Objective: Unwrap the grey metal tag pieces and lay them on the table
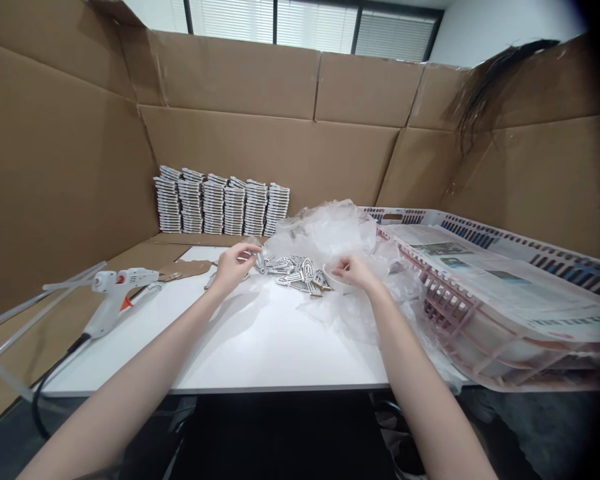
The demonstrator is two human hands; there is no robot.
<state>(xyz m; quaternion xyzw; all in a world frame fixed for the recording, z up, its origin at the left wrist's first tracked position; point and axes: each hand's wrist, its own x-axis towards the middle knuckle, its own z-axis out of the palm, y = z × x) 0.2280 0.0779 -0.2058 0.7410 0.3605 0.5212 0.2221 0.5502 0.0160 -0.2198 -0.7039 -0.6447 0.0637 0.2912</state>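
Forearms [150, 367] reach between glue gun [111, 303] and basket [473, 320]; left hand [233, 267] pinches small piece [260, 262], right hand [355, 271] curls closed at crumpled plastic [330, 230].

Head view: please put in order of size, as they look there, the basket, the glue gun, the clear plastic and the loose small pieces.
1. Basket
2. Clear plastic
3. Glue gun and loose small pieces: too alike to rank surely.

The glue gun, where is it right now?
In the head view, the white glue gun is at the left end of the white tabletop, left of the left hand, its black cord trailing down.
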